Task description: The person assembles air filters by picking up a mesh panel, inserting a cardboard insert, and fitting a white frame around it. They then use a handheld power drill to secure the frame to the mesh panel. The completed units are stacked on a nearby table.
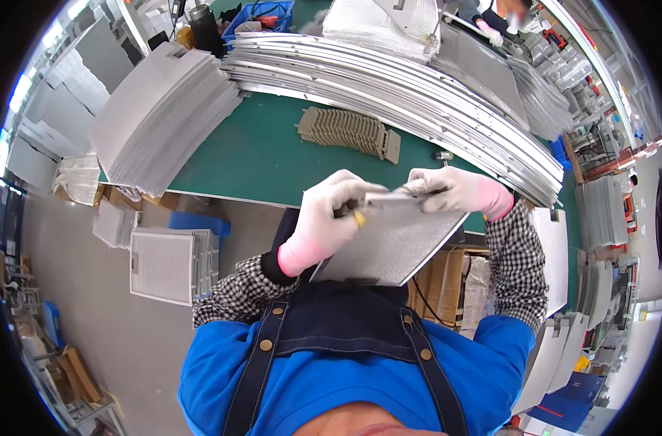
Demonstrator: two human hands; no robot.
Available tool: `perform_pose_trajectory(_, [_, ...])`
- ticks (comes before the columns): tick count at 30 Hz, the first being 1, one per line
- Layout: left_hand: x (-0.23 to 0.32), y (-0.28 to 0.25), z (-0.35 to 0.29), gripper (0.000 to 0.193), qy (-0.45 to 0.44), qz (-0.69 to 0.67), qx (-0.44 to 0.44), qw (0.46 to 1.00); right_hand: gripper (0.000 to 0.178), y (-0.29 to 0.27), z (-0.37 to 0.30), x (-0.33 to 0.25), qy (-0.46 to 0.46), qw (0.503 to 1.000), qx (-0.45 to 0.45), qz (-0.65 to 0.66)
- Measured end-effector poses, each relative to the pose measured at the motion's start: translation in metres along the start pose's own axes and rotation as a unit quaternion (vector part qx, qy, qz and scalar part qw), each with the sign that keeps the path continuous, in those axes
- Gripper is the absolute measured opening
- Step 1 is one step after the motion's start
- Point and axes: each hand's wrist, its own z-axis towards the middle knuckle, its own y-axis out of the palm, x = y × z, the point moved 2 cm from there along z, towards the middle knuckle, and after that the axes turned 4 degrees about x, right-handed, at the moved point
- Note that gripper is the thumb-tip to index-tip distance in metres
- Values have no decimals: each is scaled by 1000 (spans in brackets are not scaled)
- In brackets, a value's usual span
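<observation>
In front of my apron I see a flat silver mesh filter panel (400,243) with a thin metal frame, tilted, its lower edge near my waist. My left hand (329,214), in a white glove with a pink cuff, is closed at the panel's upper left edge; a yellow patch shows at a fingertip. Gloved the same way, my right hand (451,192) has its fingers bent over the upper right edge. Whether a small part sits between the fingertips, I cannot make out. Just beyond, a row of beige plastic pieces (345,131) lies on the green table (269,156).
A tall stack of mesh panels (164,112) stands on the table's left. Long metal frame strips (389,76) run across the back. More panels (164,265) stand low at left, near a blue bin (200,224). Cardboard boxes (443,280) sit under the table; another person's gloved hand (489,33) shows far right.
</observation>
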Motion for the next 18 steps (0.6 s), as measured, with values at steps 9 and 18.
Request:
perform_pose_trajectory(9, [13, -27, 0, 29, -119, 28, -14, 992, 51, -1, 26, -17, 37, 995, -5, -93])
perform_pose_trajectory(18, [-43, -38, 13, 31, 27, 196, 99, 975, 42, 25, 84, 4, -51, 897, 256, -357])
